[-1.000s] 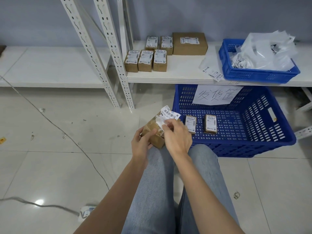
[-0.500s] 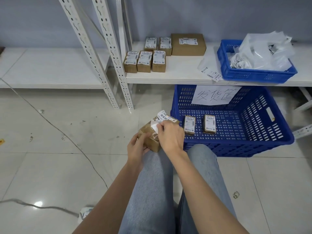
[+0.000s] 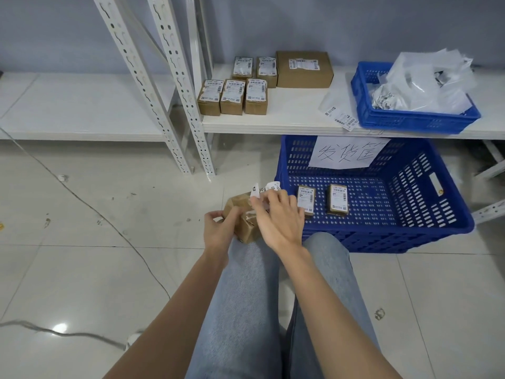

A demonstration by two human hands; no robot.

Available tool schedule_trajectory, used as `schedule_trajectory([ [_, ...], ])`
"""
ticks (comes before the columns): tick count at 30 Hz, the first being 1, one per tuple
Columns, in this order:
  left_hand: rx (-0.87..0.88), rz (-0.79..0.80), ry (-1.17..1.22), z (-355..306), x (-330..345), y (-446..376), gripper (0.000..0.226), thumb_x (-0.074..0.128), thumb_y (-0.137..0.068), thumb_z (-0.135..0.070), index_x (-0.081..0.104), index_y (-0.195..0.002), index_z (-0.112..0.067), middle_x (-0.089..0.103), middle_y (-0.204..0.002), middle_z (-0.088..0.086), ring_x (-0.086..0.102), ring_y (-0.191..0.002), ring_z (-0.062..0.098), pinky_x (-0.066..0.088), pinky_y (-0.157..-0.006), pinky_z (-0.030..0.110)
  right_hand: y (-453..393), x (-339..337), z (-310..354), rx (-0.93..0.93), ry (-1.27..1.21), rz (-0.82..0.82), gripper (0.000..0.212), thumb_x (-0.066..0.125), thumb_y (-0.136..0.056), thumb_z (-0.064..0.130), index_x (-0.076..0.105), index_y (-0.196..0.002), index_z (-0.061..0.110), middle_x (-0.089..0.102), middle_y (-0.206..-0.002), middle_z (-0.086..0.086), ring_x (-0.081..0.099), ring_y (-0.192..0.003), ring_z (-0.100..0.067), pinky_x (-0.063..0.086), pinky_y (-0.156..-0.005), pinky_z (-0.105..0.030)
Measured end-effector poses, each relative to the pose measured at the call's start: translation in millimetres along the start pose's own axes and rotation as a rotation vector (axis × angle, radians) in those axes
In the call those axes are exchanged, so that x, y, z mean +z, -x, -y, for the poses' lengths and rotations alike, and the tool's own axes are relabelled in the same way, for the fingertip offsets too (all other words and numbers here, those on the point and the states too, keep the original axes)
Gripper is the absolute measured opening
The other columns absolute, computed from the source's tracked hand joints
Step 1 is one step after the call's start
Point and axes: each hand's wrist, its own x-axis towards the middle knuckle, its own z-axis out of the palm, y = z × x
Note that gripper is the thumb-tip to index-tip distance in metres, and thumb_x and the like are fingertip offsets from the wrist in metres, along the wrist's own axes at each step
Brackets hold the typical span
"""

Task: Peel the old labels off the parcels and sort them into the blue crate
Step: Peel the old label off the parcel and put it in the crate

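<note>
A: What's nearest?

B: The left hand (image 3: 218, 228) grips a parcel (image 3: 243, 217) above the knees, fingers curled on its left side. The right hand (image 3: 278, 217) pinches the half-lifted label (image 3: 263, 191) at the parcel's top.

A: And right of those fingers?

B: The blue crate (image 3: 426, 214) on the floor, just beside the right hand, with 2 parcels (image 3: 322, 199) in it.

A: Farther off?

B: Beyond the fingers, a shelf (image 3: 295, 120) carries 5 small boxes (image 3: 236, 91), 1 bigger box (image 3: 304, 69) and a small blue basket (image 3: 410, 121) of waste.
</note>
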Motion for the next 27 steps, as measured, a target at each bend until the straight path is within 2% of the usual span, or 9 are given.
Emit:
schedule_trajectory([
  [3, 0.023, -0.022, -0.024, 2, 1, -2, 0.035, 0.078, -0.078, -0.033, 0.052, -0.098, -0.019, 0.069, -0.105, 0.015, 0.067, -0.097, 0.025, 0.054, -0.095, 0.043, 6, 2, -2, 0.022, -0.078, -0.001, 0.058, 0.025, -0.086, 0.074, 0.058, -0.108, 0.032, 0.050, -0.118, 0.011, 0.039, -0.119, -0.013, 0.025, -0.103, -0.037],
  [5, 0.020, -0.040, -0.002, 5, 2, -3, 0.034, 0.075, -0.082, -0.034, 0.055, -0.103, -0.016, 0.068, -0.100, 0.011, 0.067, -0.094, 0.023, 0.054, -0.095, 0.040, 7, 3, -2, 0.005, -0.075, -0.024, 0.055, 0.038, -0.083, 0.074, 0.059, -0.109, 0.031, 0.053, -0.117, 0.012, 0.041, -0.120, -0.013, 0.026, -0.105, -0.036],
  [9, -0.035, -0.142, 0.067, 9, 8, -2, 0.071, 0.076, -0.075, -0.050, 0.053, -0.124, -0.004, 0.067, -0.113, 0.017, 0.066, -0.104, 0.028, 0.052, -0.092, 0.035, 8, 4, -3, -0.043, -0.117, -0.170, 0.042, 0.064, -0.079, 0.059, 0.060, -0.100, 0.024, 0.064, -0.100, 0.011, 0.056, -0.103, -0.011, 0.032, -0.097, -0.030],
  [11, -0.041, -0.196, 0.091, 12, 14, 0, 0.078, 0.074, -0.076, -0.053, 0.049, -0.123, 0.003, 0.064, -0.113, 0.019, 0.064, -0.100, 0.029, 0.047, -0.081, 0.030, 12, 4, -4, -0.119, -0.080, -0.234, 0.040, 0.056, -0.081, 0.064, 0.061, -0.087, 0.026, 0.065, -0.089, 0.014, 0.058, -0.092, -0.009, 0.028, -0.090, -0.027],
  [15, -0.004, -0.246, 0.129, 17, 25, 8, 0.049, 0.068, -0.089, -0.041, 0.035, -0.109, -0.012, 0.055, -0.099, 0.006, 0.056, -0.083, 0.018, 0.042, -0.078, 0.030, 17, 7, -1, -0.173, -0.070, -0.186, 0.052, 0.042, -0.077, 0.076, 0.065, -0.089, 0.031, 0.060, -0.097, 0.019, 0.048, -0.095, -0.001, 0.019, -0.087, -0.022],
  [18, -0.010, -0.275, 0.173, 14, 26, 12, 0.044, 0.065, -0.090, -0.044, 0.042, -0.110, -0.013, 0.058, -0.096, 0.004, 0.055, -0.078, 0.011, 0.042, -0.069, 0.026, 12, 11, -3, -0.174, -0.109, -0.183, 0.030, 0.063, -0.080, 0.057, 0.069, -0.093, 0.031, 0.060, -0.102, 0.017, 0.049, -0.103, -0.004, 0.019, -0.087, -0.022],
  [20, 0.012, -0.261, 0.171, 16, 26, 15, 0.043, 0.067, -0.089, -0.041, 0.045, -0.115, -0.013, 0.059, -0.097, 0.002, 0.056, -0.078, 0.007, 0.041, -0.065, 0.023, 10, 15, -5, -0.187, -0.077, -0.209, 0.020, 0.063, -0.083, 0.048, 0.071, -0.091, 0.031, 0.065, -0.100, 0.016, 0.053, -0.099, -0.005, 0.021, -0.088, -0.023],
  [23, 0.084, -0.231, 0.099, 24, 25, 20, 0.041, 0.070, -0.088, -0.030, 0.045, -0.118, -0.017, 0.062, -0.107, 0.004, 0.061, -0.085, 0.012, 0.043, -0.067, 0.018, 8, 18, -1, -0.210, 0.013, -0.305, 0.013, 0.060, -0.087, 0.031, 0.070, -0.081, 0.025, 0.069, -0.080, 0.012, 0.061, -0.076, -0.009, 0.024, -0.090, -0.027],
  [27, 0.128, -0.235, 0.052, 28, 26, 22, 0.037, 0.068, -0.089, -0.029, 0.045, -0.116, -0.022, 0.063, -0.110, 0.005, 0.063, -0.094, 0.019, 0.044, -0.074, 0.022, 0, 17, 4, -0.152, 0.118, -0.377, 0.015, 0.062, -0.087, 0.018, 0.068, -0.073, 0.016, 0.060, -0.053, 0.002, 0.053, -0.049, -0.015, 0.029, -0.088, -0.030],
])
